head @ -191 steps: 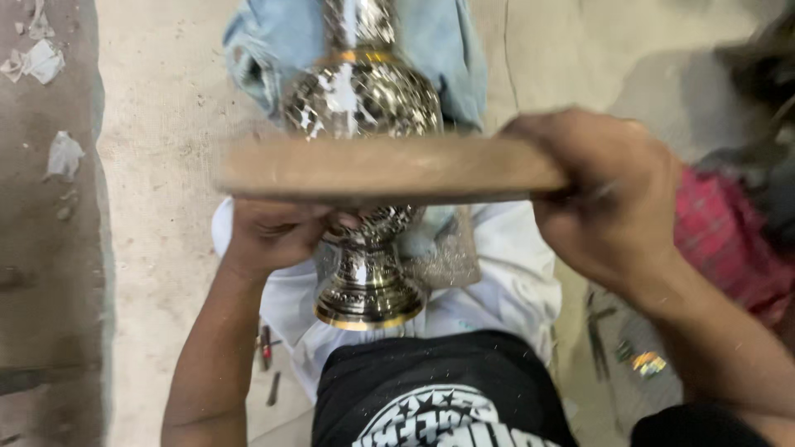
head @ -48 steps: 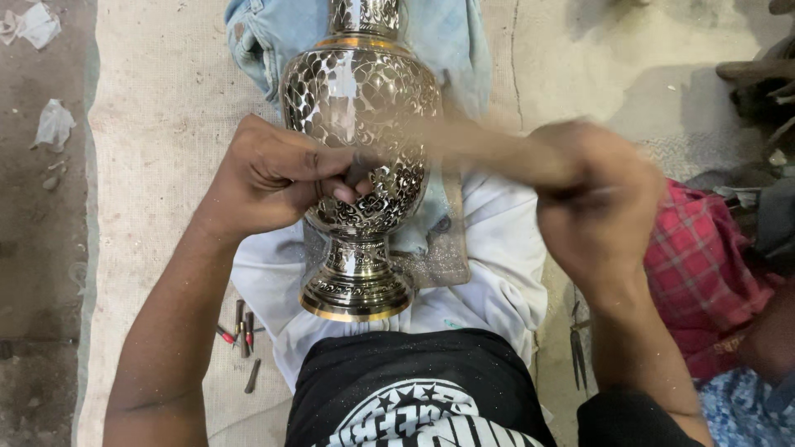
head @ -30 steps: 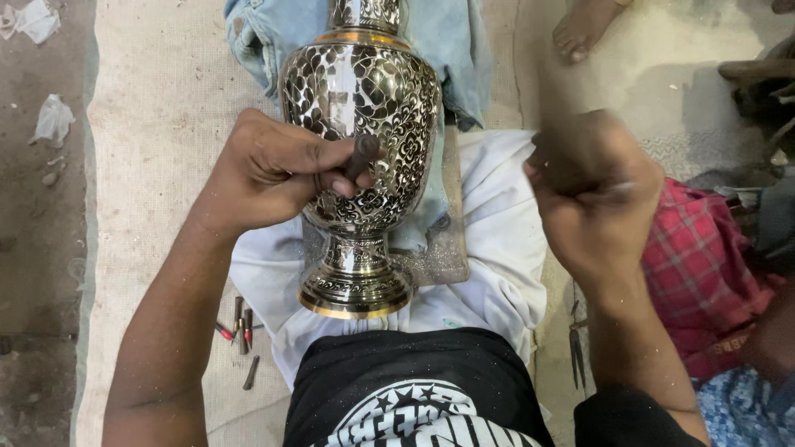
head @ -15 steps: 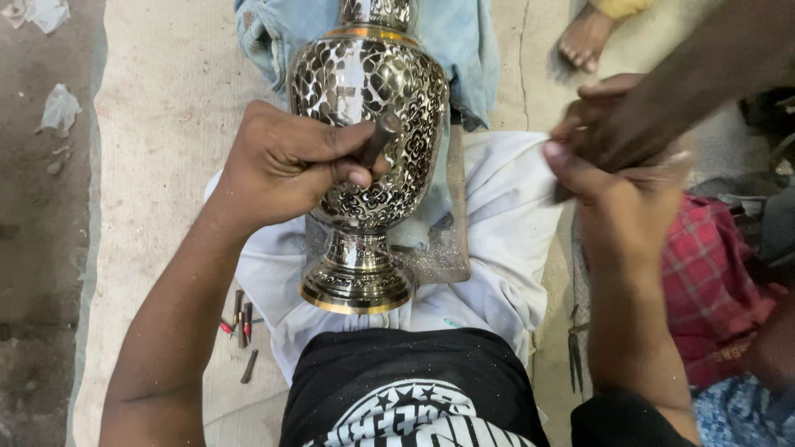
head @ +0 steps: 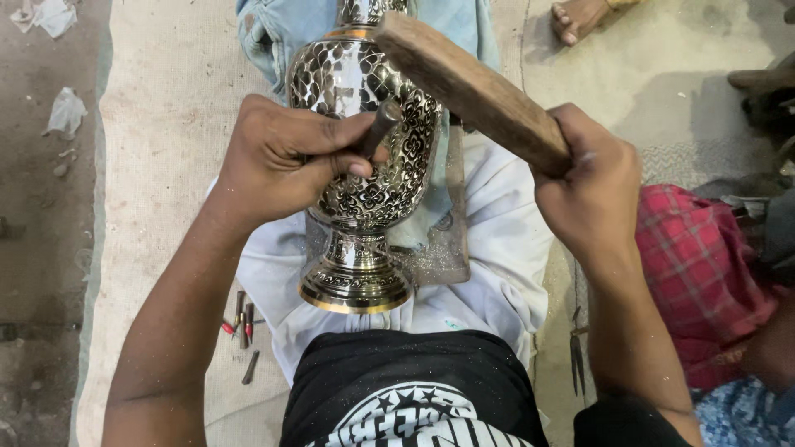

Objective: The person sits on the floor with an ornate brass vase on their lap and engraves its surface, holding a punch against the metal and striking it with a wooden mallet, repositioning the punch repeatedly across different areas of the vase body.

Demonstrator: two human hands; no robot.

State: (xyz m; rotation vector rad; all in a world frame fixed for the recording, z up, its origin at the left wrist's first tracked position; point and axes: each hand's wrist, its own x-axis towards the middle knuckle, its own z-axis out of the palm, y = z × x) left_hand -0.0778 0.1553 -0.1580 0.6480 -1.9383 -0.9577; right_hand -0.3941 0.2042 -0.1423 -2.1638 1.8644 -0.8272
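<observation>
An engraved metal vase [head: 364, 190] with a black floral pattern lies across my lap, its round foot toward me. My left hand [head: 281, 157] presses a small metal chisel [head: 379, 128] against the vase's belly, fingers closed round it. My right hand [head: 592, 186] grips a thick wooden stick [head: 464, 83] by its lower end. The stick slants up to the left, its far end above the chisel head and the vase's shoulder.
I sit on a pale woven mat [head: 157, 149]. Several small chisels [head: 242, 319] lie on it by my left thigh, more thin tools [head: 575, 356] by my right. Another person's bare foot [head: 584, 16] is at the top, red checked cloth [head: 704, 273] on the right.
Another person's hand that reached in by my right hand half a second ago is gone. My right hand has swung the wooden stick over the chisel. The left hand stays on the vase.
</observation>
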